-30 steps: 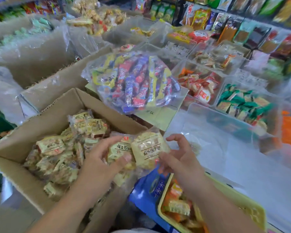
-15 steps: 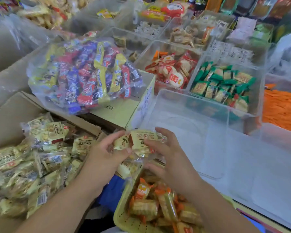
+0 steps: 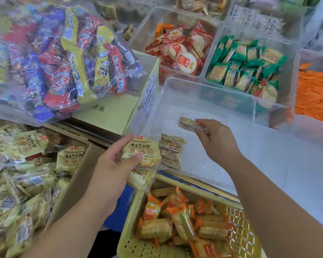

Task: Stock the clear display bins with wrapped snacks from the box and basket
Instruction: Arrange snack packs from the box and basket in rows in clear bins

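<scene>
My left hand (image 3: 110, 164) grips a small stack of yellow wrapped snack packs (image 3: 144, 151) at the near left corner of a clear display bin (image 3: 203, 90). My right hand (image 3: 218, 140) pinches one yellow wrapped snack (image 3: 188, 123) inside that bin, just above its floor. Another pack (image 3: 171, 151) lies on the bin floor next to my left hand. The cardboard box (image 3: 82, 164) at the left holds many of the same yellow packs (image 3: 26, 174). A yellow basket (image 3: 237, 229) at the bottom holds orange-wrapped snacks (image 3: 175, 220).
A big clear bag of mixed colourful candy (image 3: 54, 56) lies on a yellow carton (image 3: 112, 112) at the upper left. Beyond the bin stand clear bins of red-wrapped (image 3: 181, 51) and green-wrapped snacks (image 3: 246, 67). Orange packs (image 3: 313, 94) fill a bin at the right.
My right hand has left the stack and moved forward into the clear bin with one pack. My left hand has carried the remaining packs forward to the bin's corner.
</scene>
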